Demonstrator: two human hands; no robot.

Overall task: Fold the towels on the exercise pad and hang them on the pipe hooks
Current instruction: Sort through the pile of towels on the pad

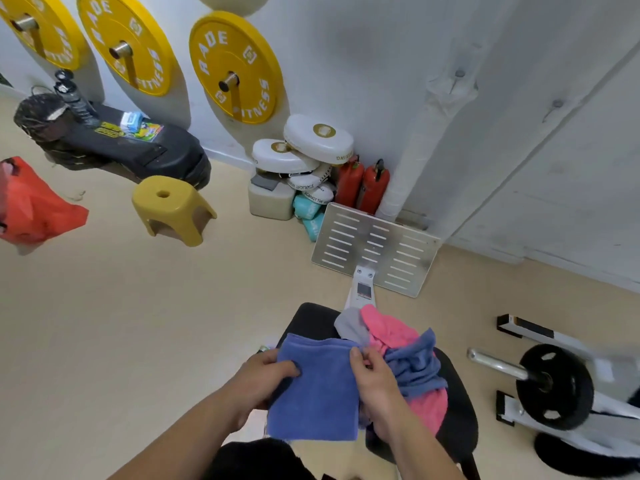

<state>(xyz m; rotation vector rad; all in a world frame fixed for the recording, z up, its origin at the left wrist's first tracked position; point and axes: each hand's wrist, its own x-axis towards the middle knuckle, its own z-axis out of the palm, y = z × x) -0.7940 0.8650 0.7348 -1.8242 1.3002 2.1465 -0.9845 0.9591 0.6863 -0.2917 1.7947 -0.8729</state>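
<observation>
Obs., folding stage. The person stands over the black exercise pad (311, 322) with a blue towel (315, 389) between both hands. It is already a flat rectangle, its upper part over the pad's near-left side, its lower edge seemingly off the pad toward the person. The left hand (266, 377) grips the towel's left edge, fingers curled onto the top face. The right hand (377, 388) pinches the right edge near the upper corner, thumb against forefinger; its other fingers are bent, and I cannot tell whether they catch cloth. The unfolded heap lies on the pad just beside the right hand: a pink towel (391, 332), a grey towel (349, 325) and a second blue towel (415, 365), tangled together. Judgement: this towel is mid-fold, squared but not yet compact enough to hang. To do it well, match the corners before creasing, keep both edges taut so the layers do not slip, and press the crease flat on bare pad. Keep the right edge clear of the heap, which could snag it. The white wrapped pipe (426, 133) stands in the far corner; its hooks I cannot make out.
</observation>
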